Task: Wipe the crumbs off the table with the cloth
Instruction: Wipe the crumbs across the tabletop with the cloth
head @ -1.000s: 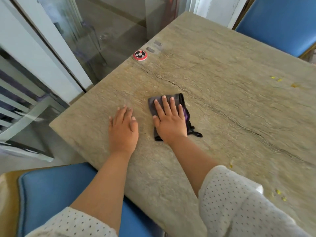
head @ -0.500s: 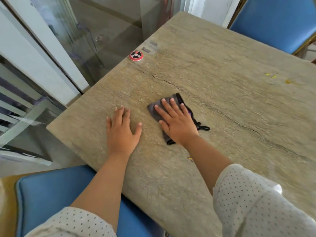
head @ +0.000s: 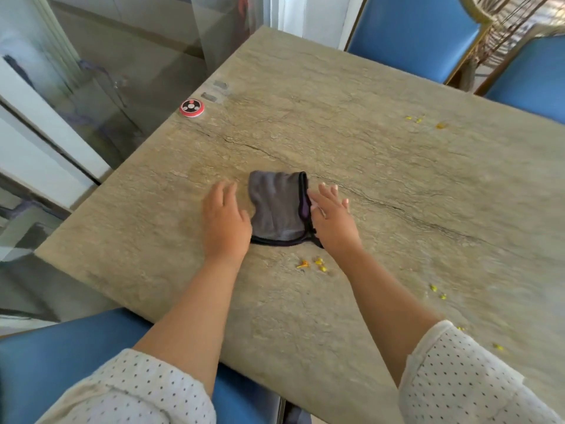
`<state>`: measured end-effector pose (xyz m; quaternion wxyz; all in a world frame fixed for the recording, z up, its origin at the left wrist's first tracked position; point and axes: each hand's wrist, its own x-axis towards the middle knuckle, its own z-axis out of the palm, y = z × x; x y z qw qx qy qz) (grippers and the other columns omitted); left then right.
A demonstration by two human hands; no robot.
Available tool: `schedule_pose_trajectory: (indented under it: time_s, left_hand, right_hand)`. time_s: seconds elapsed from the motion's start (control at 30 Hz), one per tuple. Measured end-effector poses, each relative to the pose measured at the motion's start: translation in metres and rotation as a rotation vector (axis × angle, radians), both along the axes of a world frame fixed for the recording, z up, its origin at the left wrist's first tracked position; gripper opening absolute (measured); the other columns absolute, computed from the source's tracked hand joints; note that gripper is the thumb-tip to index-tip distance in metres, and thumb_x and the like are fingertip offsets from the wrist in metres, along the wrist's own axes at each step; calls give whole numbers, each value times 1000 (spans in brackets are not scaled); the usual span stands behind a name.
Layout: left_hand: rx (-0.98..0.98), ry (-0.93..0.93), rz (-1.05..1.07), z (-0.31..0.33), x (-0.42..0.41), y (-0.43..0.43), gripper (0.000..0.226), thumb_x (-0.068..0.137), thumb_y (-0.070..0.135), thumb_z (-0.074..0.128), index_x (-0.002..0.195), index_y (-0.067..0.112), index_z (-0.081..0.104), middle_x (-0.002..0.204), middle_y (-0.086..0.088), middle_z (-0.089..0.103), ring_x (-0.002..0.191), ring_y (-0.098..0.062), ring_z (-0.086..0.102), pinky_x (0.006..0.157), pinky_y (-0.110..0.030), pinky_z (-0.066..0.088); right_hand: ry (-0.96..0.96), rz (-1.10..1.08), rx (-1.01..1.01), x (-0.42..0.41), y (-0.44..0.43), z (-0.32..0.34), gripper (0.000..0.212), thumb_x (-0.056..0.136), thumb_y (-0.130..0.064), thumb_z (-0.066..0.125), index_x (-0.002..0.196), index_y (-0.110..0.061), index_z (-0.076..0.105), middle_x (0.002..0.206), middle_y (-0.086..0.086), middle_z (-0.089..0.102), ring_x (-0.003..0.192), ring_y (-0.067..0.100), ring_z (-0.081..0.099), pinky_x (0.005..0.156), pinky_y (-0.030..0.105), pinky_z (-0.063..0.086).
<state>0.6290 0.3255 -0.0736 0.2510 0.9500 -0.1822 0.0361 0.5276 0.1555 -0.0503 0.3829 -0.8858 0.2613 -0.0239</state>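
Observation:
A folded grey cloth (head: 276, 208) with a black hem lies flat on the stone table (head: 367, 166). My left hand (head: 224, 223) is just left of it with fingers straight, its thumb side at the cloth's edge. My right hand (head: 331, 220) is at the cloth's right edge with fingers spread and straight, off the cloth's top. Yellow crumbs (head: 315, 264) lie just below the cloth between my forearms. More crumbs (head: 437, 292) sit to the right, and others (head: 425, 120) near the far right edge.
A round red call button (head: 191, 108) sits at the table's left edge. Blue chairs stand at the far side (head: 412, 35), far right (head: 532, 78) and near me (head: 61, 362). A glass partition (head: 122, 71) runs along the left.
My right hand has come off the cloth and now sits at its right edge. My left hand has moved right, up to the cloth. The view has shifted, so crumbs below the cloth show.

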Motion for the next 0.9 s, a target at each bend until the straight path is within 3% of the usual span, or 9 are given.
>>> schedule_pose_trajectory:
  time_s: [0.1, 0.2, 0.27, 0.47, 0.6, 0.77, 0.9]
  left_hand:
    - [-32, 20, -266, 1, -14, -56, 51, 90, 13, 45, 141, 6, 43, 155, -11, 30, 144, -27, 24, 114, -46, 28]
    - [191, 88, -203, -12, -23, -89, 73, 93, 55, 34, 151, 13, 20, 159, -19, 10, 147, -34, 5, 119, -51, 8]
    - [356, 95, -157, -22, -20, -98, 84, 89, 71, 20, 153, 19, 4, 161, -15, -4, 147, -32, -9, 118, -53, -3]
    - [480, 87, -302, -21, 9, -128, 69, 91, 69, 12, 150, 38, -5, 161, 3, -14, 146, -22, -20, 108, -67, -12]
    - [446, -27, -572, -20, -21, -137, 61, 95, 61, 15, 150, 41, -3, 161, 9, -10, 147, -18, -15, 114, -61, -6]
    - [438, -151, -900, -23, -46, -90, 56, 95, 52, 14, 149, 46, 0, 160, 17, -5, 148, -11, -9, 118, -54, 0]
    - [414, -77, -785, -20, -15, -66, 53, 94, 51, 14, 146, 55, 1, 158, 24, -5, 146, -5, -10, 117, -54, -3]
  right_hand:
    - [157, -223, -169, -40, -36, -10, 45, 100, -23, 32, 144, -25, 38, 160, 0, 9, 147, 20, -10, 119, 38, -9]
    - [279, -335, -241, -72, -61, -21, 49, 101, -33, 28, 149, -31, 24, 161, -1, 1, 147, 22, -14, 119, 42, -9]
    - [285, -303, -243, -83, -70, -26, 50, 101, -37, 25, 151, -34, 15, 161, -2, -3, 147, 21, -13, 119, 41, -8]
    - [273, -270, -180, -84, -81, -32, 49, 102, -34, 23, 150, -36, 14, 161, -4, -7, 146, 19, -15, 117, 37, -10]
    - [241, -268, -137, -86, -81, -31, 50, 101, -30, 24, 149, -37, 15, 160, -5, -7, 146, 17, -17, 116, 37, -12]
    - [233, -245, -116, -91, -80, -23, 53, 99, -25, 30, 150, -34, 18, 161, -4, -4, 146, 18, -15, 117, 37, -10]
    - [196, -262, -103, -99, -71, -22, 52, 99, -22, 32, 150, -29, 23, 161, -4, -1, 147, 15, -12, 117, 35, -9]
